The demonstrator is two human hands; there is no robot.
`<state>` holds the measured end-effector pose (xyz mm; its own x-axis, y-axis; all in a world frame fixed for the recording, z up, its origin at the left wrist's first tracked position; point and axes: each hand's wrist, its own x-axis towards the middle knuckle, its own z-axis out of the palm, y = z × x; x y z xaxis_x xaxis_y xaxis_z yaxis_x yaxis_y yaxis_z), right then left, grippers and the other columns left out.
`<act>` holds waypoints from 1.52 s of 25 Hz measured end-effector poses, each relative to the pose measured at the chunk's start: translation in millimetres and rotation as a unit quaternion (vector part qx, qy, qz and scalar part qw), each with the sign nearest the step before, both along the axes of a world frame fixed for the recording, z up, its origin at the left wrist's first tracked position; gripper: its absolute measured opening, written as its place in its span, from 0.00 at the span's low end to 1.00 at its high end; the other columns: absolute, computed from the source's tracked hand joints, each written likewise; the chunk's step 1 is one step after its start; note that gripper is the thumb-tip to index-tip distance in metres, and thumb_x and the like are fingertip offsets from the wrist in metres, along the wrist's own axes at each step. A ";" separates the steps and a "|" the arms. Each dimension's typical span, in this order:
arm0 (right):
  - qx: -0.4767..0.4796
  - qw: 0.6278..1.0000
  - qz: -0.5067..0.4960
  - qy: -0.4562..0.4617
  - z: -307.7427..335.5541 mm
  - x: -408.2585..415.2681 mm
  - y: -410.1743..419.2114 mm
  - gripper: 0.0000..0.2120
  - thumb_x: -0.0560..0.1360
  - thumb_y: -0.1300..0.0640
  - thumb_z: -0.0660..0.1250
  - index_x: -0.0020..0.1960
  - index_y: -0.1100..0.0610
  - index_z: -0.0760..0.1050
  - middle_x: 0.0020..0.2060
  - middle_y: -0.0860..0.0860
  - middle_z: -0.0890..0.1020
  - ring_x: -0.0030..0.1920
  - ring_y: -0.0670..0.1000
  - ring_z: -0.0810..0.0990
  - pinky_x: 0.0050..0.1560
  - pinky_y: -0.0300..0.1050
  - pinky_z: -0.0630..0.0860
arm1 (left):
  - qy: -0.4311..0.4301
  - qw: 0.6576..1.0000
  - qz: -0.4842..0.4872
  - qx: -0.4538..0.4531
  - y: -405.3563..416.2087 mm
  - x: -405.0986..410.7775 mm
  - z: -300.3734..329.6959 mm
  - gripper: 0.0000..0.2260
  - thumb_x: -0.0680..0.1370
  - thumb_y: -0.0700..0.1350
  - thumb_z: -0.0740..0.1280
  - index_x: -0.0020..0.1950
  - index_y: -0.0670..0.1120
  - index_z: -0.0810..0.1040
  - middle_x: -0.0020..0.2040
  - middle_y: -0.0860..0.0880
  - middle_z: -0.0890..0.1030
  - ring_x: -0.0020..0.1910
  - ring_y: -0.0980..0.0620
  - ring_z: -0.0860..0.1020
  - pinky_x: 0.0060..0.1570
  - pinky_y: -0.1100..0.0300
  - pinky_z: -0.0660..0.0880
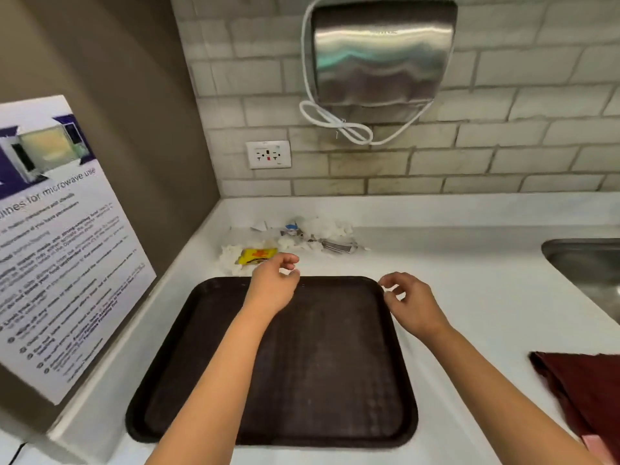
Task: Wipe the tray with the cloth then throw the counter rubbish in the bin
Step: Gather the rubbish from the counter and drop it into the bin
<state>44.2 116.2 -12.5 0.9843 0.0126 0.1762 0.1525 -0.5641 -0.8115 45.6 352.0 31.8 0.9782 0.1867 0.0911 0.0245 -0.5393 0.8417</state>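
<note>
Both hands are out over the far edge of the dark brown tray (pixel 302 364), and neither holds anything. The left hand (pixel 273 285) hangs with its fingers loosely curled just past the tray's far rim, thumb and forefinger apart and closing on nothing. The right hand (pixel 407 302) is above the tray's far right corner, fingers likewise relaxed and empty.

The tray lies flat on the white counter (pixel 469 297), bare of objects. The dark red cloth (pixel 583 387) lies crumpled on the counter well to the right of the right hand and nearer the person, untouched. This suggests the rubbish step is in hand, though whether the tray has been wiped cannot be told from its surface.

The rubbish (pixel 302 236) sits just beyond the left hand's fingertips: a yellow wrapper (pixel 256 256) on crumpled white tissue (pixel 231 260) nearest, with more tissue and scraps of packaging further back toward the tiled wall. No bin is in view.

The next move likely calls for the left hand to reach slightly forward and gather the wrapper and tissue, the right hand sweeping in the looser scraps beyond it. The light pieces could scatter if grabbed in 1 pass.
</note>
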 end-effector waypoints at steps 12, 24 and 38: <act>-0.128 0.989 0.004 0.074 -17.5 119.4 41.7 0.12 0.74 0.65 0.61 0.55 0.57 0.77 0.52 0.53 0.78 0.48 0.49 0.75 0.51 0.37 0.68 | 0.115 0.979 0.016 0.167 101.8 147.4 -57.2 0.16 0.74 0.41 0.64 0.62 0.45 0.77 0.63 0.43 0.75 0.60 0.44 0.75 0.60 0.58 0.71; -0.340 0.933 0.035 0.108 -48.3 212.9 70.1 0.22 0.78 0.64 0.52 0.71 0.51 0.65 0.73 0.52 0.63 0.67 0.57 0.67 0.65 0.49 0.69 | 0.187 0.931 -0.056 0.309 119.3 207.5 -95.6 0.25 0.77 0.52 0.62 0.74 0.52 0.62 0.72 0.45 0.64 0.68 0.40 0.66 0.67 0.51 0.66; -0.356 0.911 -0.091 0.190 -64.5 236.7 82.7 0.12 0.77 0.53 0.59 0.57 0.58 0.72 0.56 0.58 0.76 0.59 0.59 0.72 0.56 0.50 0.70 | 0.129 0.941 0.021 0.311 105.9 202.1 -93.4 0.14 0.74 0.45 0.67 0.60 0.48 0.74 0.62 0.45 0.69 0.59 0.42 0.70 0.56 0.52 0.68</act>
<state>280.9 198.9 -77.0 0.9697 -0.1782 -0.1670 -0.2110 -0.9556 -0.2057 247.8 457.9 -61.5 0.9757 0.2146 -0.0449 0.2174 -0.9202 0.3254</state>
